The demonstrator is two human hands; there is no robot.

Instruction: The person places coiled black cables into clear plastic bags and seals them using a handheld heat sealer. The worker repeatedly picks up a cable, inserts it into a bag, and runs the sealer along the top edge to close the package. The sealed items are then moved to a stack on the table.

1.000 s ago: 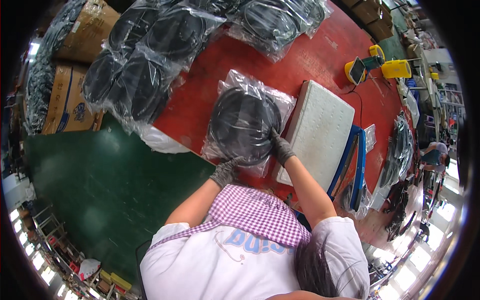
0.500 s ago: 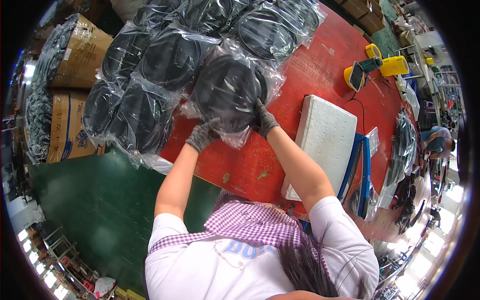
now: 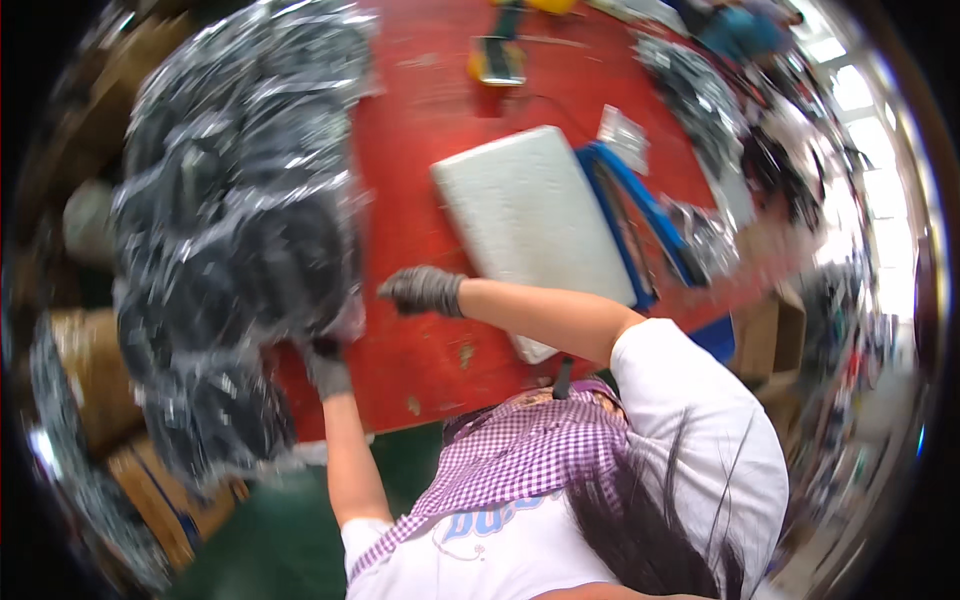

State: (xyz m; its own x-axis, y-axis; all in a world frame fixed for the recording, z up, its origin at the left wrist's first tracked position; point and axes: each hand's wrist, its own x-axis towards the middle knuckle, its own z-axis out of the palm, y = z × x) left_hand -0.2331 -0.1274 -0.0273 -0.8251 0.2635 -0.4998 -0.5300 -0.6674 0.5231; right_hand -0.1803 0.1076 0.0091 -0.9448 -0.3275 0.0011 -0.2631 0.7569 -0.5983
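My left hand [image 3: 328, 372], in a grey glove, is at the lower edge of a clear-bagged, round black part [image 3: 290, 258]. Its fingers are dark and blurred against the plastic, so I cannot tell whether they grip it. To the right, my right hand [image 3: 425, 291], also gloved, is over the red table [image 3: 410, 365], apart from the bags. Its fingers are loosely bent with nothing visible in them. More bagged black parts [image 3: 190, 170] lie close together along the table's left side. Motion blurs their outlines.
A white foam slab [image 3: 540, 215] lies right of my right hand, beside a blue frame-like tool [image 3: 640, 215]. Behind are a yellow-and-black device [image 3: 497, 60] and a small clear bag [image 3: 622, 138]. Cardboard boxes [image 3: 95, 375] stand at the left. A person in blue [image 3: 745, 35] is far right.
The view has swung right. The bagged part that was between both hands now lies among the other bags. My right hand has come away from it; my left remains at a bag's edge.
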